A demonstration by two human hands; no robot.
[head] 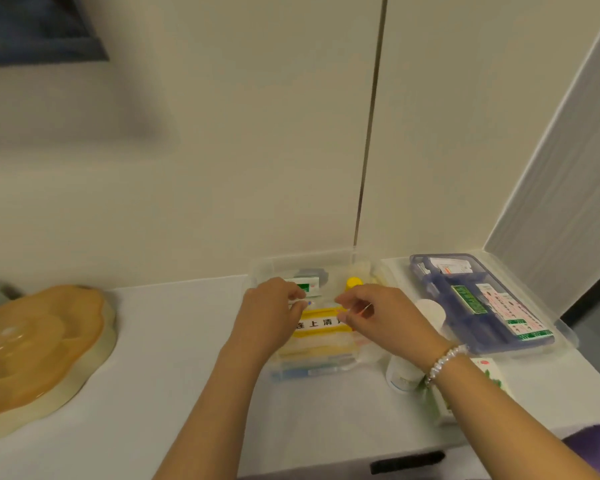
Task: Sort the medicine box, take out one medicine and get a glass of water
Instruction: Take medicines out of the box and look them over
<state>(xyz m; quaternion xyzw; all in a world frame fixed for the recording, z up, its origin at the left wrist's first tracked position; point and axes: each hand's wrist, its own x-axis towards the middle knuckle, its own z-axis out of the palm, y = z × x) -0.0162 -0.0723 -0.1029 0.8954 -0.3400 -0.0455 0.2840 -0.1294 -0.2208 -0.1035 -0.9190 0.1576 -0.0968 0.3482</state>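
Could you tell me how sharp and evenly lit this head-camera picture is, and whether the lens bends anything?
Head view: soft throughout, and blurriest at the upper left, where the dark shape smears; print on the yellow box between the hands is only partly readable; lighting is even and diffuse, with faint shadows under the forearms and no harsh glare; wide-angle distortion tilts the cabinet seam and leans the right wall.
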